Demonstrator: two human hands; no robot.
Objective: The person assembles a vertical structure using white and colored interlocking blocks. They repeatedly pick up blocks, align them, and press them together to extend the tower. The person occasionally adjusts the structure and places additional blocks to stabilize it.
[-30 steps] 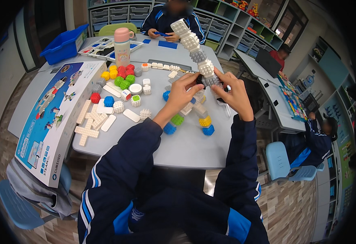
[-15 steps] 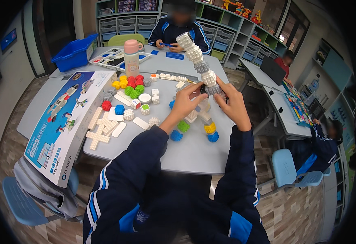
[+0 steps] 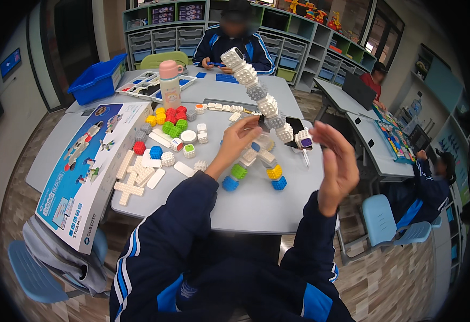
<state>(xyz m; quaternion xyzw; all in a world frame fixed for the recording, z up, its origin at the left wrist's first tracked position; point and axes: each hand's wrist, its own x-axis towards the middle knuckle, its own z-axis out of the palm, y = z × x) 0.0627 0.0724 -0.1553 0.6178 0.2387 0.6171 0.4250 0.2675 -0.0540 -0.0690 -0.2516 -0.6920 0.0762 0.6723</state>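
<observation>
A model of studded cube blocks (image 3: 256,93) stands on the table in front of me. Its long white and grey chain slants from upper left to lower right, where a white block with a purple face (image 3: 303,138) ends it. Below are splayed legs with green, yellow and blue cubes (image 3: 274,172). My left hand (image 3: 235,144) grips the model beside the chain's middle, its fingertips partly hidden there. Clear of the model to the right, my right hand (image 3: 338,166) is raised with its fingers apart and nothing in it.
Left of the model lie loose coloured cubes (image 3: 175,126) and white plates (image 3: 130,174). A pink-lidded bottle (image 3: 169,88), parts tray (image 3: 146,83), blue bin (image 3: 96,79) and large box (image 3: 79,169) stand beyond and left. A person (image 3: 235,45) sits across the table.
My right hand has let go of the chain and drawn away to the right, uncovering the purple-faced end. The chain's top sits slightly further left in view. My left hand stays at the model.
</observation>
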